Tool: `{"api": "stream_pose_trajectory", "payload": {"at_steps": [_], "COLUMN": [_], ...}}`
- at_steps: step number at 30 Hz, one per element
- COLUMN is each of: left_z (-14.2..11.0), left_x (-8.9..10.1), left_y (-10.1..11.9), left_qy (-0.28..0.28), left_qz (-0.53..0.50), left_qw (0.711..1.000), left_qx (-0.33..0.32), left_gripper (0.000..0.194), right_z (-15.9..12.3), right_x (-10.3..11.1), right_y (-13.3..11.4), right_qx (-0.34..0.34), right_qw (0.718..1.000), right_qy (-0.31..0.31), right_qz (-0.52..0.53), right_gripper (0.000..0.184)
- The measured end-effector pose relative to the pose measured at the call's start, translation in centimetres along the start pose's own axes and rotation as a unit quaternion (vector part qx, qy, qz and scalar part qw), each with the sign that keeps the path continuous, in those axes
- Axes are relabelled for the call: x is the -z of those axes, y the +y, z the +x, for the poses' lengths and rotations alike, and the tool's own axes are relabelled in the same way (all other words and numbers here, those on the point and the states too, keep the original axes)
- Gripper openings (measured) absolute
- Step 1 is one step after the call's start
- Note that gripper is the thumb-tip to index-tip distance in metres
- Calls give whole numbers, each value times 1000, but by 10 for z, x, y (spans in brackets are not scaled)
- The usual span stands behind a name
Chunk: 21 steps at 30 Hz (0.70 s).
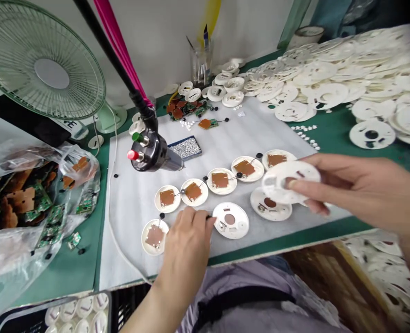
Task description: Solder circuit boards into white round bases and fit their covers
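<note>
While gripping a white plastic disc between thumb and fingers, right hand raised clear of the row, disc tilted, apparently to show its face. Left hand low on the white foam sheet, fingers closed together beside a bare disc and a small black part, any pinch impossible to tell. Alongside, six white discs carrying brown circuit boards in a curved row, likely laid out for easy reach; a hanging black tool with red and green tips just above.
</note>
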<state>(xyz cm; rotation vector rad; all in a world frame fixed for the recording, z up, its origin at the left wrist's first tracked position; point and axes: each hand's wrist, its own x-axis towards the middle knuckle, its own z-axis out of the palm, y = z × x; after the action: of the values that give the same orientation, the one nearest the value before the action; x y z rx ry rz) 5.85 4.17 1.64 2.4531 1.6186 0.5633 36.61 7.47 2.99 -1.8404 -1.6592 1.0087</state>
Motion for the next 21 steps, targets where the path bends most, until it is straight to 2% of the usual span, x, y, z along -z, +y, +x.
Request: {"api": "stream_pose_trajectory", "payload": {"at_steps": [2,5,8,10,13,16,18,21], "left_z": [2,-9,-23,-30,-34,-34,-34,-36], "left_x": [2,13,26,32,33,30,26,22], "left_y": [0,-8,-13,-13,-11,-13,-14,-18], "left_qy": [-32,-51,-56,-80,-126,-139,-136,-132], "left_qz": [-16,-74,-4,74,115,86,64,32], "left_qw": [999,993,980,966,961,968,971,975], "left_qx": [-13,-76,-193,-235,-216,-193,-183,-174], "left_gripper": [18,22,33,39,49,50,49,43], "right_z": [-3,-7,-10,-11,-11,-9,-7,-4], "right_x": [-6,-9,-14,-20,-30,-41,-49,-60], "right_y": [-4,1,-2,-11,-24,-30,-35,-47], "right_qx": [-13,-41,-29,-19,-18,-10,24,111], "right_qw": [997,994,992,989,984,974,969,965], "right_qy": [-70,-101,-125,-143,-173,-215,-234,-235], "right_qz": [-12,-19,11,28,39,66,75,45], "right_gripper": [65,62,62,62,63,58,55,57]}}
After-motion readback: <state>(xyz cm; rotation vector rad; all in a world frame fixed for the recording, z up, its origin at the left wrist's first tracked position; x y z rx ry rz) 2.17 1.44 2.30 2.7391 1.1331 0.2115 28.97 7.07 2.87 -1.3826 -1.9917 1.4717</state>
